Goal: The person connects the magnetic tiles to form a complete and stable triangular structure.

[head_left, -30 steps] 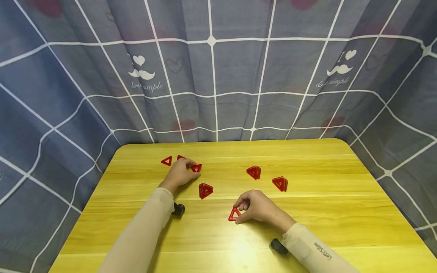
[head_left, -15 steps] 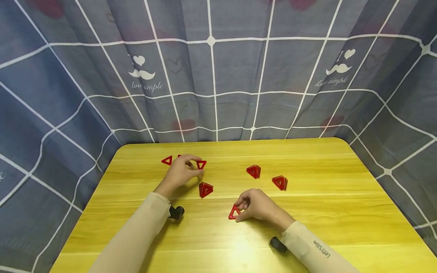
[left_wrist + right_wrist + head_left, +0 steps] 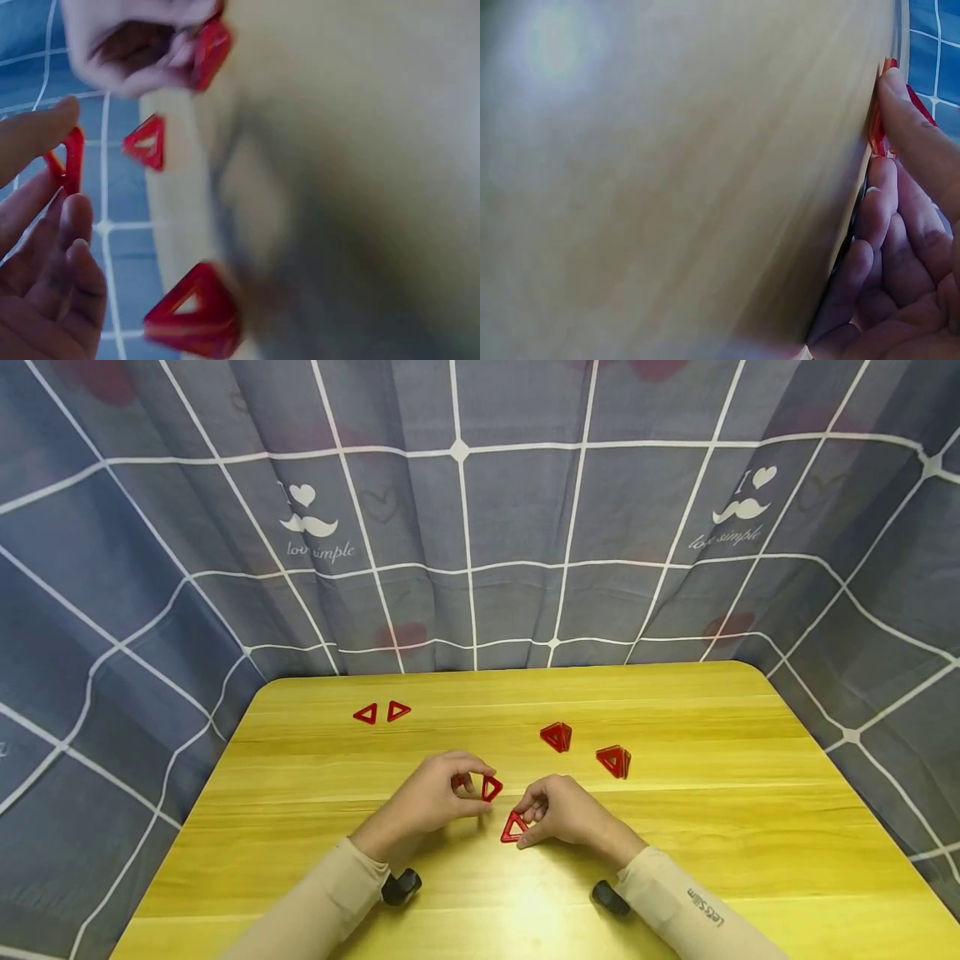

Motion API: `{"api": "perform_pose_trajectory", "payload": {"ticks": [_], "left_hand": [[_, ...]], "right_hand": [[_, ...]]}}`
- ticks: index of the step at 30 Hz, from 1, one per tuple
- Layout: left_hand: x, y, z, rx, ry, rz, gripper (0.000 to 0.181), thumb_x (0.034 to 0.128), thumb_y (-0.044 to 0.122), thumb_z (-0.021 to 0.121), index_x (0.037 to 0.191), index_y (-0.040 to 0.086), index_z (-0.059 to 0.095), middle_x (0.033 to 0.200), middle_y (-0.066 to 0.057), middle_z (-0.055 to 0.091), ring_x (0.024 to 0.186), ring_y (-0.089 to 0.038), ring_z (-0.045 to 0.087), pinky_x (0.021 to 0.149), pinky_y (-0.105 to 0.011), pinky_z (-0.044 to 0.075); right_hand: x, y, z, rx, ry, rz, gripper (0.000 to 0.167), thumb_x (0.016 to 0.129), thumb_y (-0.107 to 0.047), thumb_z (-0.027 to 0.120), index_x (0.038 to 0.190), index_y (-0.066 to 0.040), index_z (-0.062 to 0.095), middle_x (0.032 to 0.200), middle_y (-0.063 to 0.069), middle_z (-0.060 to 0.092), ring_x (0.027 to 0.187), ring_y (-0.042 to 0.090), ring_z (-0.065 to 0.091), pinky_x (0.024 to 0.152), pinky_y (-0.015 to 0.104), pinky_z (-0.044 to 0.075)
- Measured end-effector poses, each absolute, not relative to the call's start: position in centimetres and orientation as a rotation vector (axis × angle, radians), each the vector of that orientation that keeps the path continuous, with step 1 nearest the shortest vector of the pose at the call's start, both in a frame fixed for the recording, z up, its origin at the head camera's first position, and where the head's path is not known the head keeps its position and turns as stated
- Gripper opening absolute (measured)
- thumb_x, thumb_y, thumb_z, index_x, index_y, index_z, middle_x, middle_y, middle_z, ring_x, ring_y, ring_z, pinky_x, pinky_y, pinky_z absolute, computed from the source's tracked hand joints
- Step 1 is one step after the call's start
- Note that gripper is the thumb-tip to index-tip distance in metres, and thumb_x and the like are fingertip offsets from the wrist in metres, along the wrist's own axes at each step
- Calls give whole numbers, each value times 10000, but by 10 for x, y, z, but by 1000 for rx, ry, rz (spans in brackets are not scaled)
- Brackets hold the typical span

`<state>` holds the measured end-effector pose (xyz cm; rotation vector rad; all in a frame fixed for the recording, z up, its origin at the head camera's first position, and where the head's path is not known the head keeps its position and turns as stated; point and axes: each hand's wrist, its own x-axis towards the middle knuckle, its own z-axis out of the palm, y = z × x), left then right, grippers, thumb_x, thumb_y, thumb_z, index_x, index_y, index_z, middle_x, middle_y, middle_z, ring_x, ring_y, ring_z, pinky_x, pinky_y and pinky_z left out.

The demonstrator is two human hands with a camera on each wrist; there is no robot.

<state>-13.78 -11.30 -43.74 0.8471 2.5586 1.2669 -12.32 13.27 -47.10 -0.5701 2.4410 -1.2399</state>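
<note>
In the head view my left hand [image 3: 442, 793] pinches a red open-centred triangle tile [image 3: 491, 788] between thumb and fingers, raised just above the table. The same tile [image 3: 73, 161] shows edge-on in the left wrist view. Close by on the right, my right hand [image 3: 566, 810] pinches another red triangle tile [image 3: 512, 828] at the table surface. In the right wrist view its thumb covers part of the red tile [image 3: 877, 124]. A red pyramid-like piece [image 3: 199, 315] near the left hand is mostly hidden behind that hand in the head view.
Two flat red triangles, one left [image 3: 366, 714] and one right [image 3: 398, 710], lie at the back left. Two red pyramid-like pieces, one nearer the back [image 3: 557, 737] and one farther right [image 3: 614, 762], stand right of centre. A grid-patterned curtain [image 3: 510, 527] hangs behind the wooden table [image 3: 712, 718].
My left hand has carried its triangle tile from the back left toward the right hand, uncovering a flat triangle there. The right hand has stayed nearly still with its tile.
</note>
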Motion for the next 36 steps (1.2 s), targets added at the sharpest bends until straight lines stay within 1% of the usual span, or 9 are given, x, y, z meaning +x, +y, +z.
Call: {"api": "perform_pose_trajectory", "payload": {"ticks": [4, 9, 11, 14, 16, 20, 24, 29, 36], "left_hand": [[-131, -104, -454, 870, 2518, 1203, 369, 788, 103, 879, 1125, 50, 738, 1022, 6, 676, 785, -192, 616, 667, -261, 509], [-128, -99, -469, 845, 2533, 1120, 354, 771, 146, 897, 1086, 64, 758, 882, 12, 664, 726, -99, 580, 652, -246, 496], [-127, -98, -471, 825, 2533, 1112, 359, 768, 167, 901, 1085, 69, 764, 855, 22, 660, 717, -70, 557, 653, -245, 488], [-126, -98, -473, 806, 2516, 1123, 381, 768, 188, 902, 1099, 60, 765, 837, 22, 657, 725, -76, 554, 658, -249, 483], [-125, -98, -474, 800, 2504, 1132, 395, 765, 200, 904, 1107, 60, 765, 851, 27, 660, 744, -95, 562, 665, -249, 483], [-124, -97, -474, 829, 2502, 1140, 390, 768, 207, 904, 1107, 71, 766, 933, 36, 675, 798, -138, 581, 693, -249, 486], [-123, -97, -475, 861, 2515, 1129, 387, 771, 213, 902, 1106, 74, 767, 937, 27, 670, 785, -154, 575, 673, -246, 478], [-123, -97, -474, 860, 2510, 1121, 393, 770, 212, 901, 1110, 74, 760, 925, 30, 666, 768, -152, 567, 654, -241, 470], [-123, -96, -474, 819, 2492, 1115, 421, 742, 193, 920, 1104, 82, 737, 969, 57, 669, 768, -135, 567, 665, -235, 478]], "right_hand": [[-123, 133, -472, -581, 2447, -1235, 331, 658, -137, 960, 896, -58, 744, 780, -10, 679, 704, 129, 609, 629, 254, 511], [-122, 133, -474, -588, 2451, -1251, 334, 645, -128, 963, 892, -52, 752, 758, -11, 676, 693, 129, 611, 627, 256, 513], [-122, 133, -474, -590, 2457, -1255, 325, 640, -120, 963, 882, -54, 756, 738, -24, 669, 683, 126, 611, 619, 255, 511], [-121, 131, -473, -597, 2466, -1254, 296, 643, -112, 959, 853, -60, 757, 708, -44, 662, 666, 118, 614, 604, 253, 509], [-120, 131, -472, -599, 2469, -1251, 277, 649, -107, 955, 835, -61, 754, 695, -52, 662, 656, 112, 619, 596, 252, 510], [-119, 130, -471, -592, 2476, -1238, 256, 660, -113, 949, 819, -68, 754, 687, -57, 666, 646, 100, 627, 592, 248, 511], [-118, 129, -470, -590, 2473, -1240, 250, 668, -121, 946, 820, -65, 756, 689, -58, 670, 645, 95, 629, 596, 249, 514], [-118, 129, -471, -583, 2473, -1241, 244, 671, -125, 945, 817, -70, 758, 682, -67, 667, 641, 92, 629, 593, 245, 512], [-118, 130, -474, -586, 2473, -1256, 247, 671, -131, 947, 822, -73, 760, 686, -67, 666, 640, 92, 626, 590, 246, 509]]}}
